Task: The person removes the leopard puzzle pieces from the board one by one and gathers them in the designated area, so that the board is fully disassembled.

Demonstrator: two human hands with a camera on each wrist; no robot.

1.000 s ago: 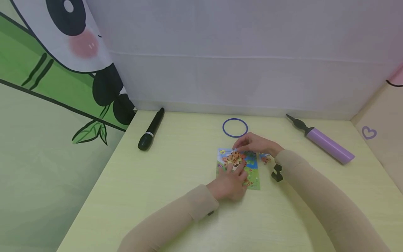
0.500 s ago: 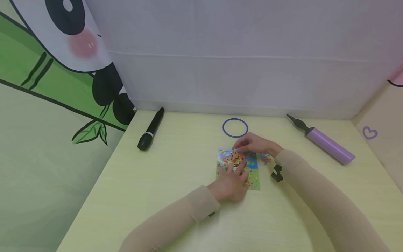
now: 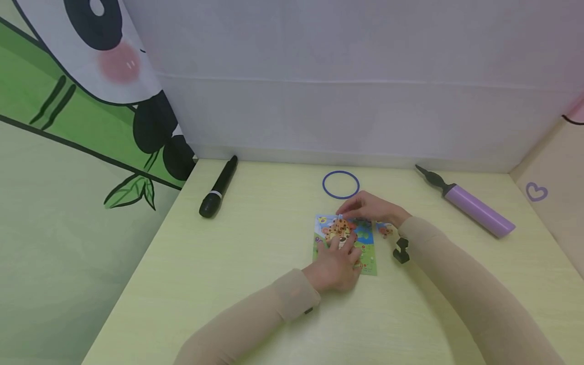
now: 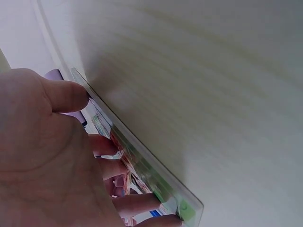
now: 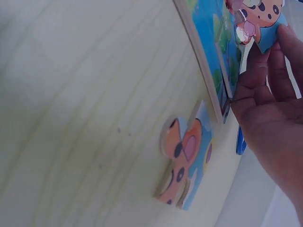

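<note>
A jigsaw puzzle board (image 3: 368, 261) with a spotted cartoon animal and green and blue scenery lies flat on the table. My left hand (image 3: 335, 266) rests on its lower half with fingers spread; the left wrist view has the fingertips and thumb touching the board (image 4: 156, 172) near its edge. At the board's top edge, my right hand (image 3: 371, 208) pinches an orange-spotted puzzle piece (image 5: 262, 14) with a blue corner between thumb and fingers. The piece looks tilted up from the board. A loose puzzle piece (image 5: 184, 161), orange and blue, lies on the table right of the board.
Behind the board lies a blue ring (image 3: 324, 185). A black microphone (image 3: 219, 187) sits at the back left. At the back right there is a purple hand pump (image 3: 476, 209) with a black nozzle. A pale wall (image 3: 292, 116) bounds the table's far edge.
Both hands keep nearly the same places. The left hand shifts very slightly to the right on the board; the right hand still pinches the puzzle piece.
</note>
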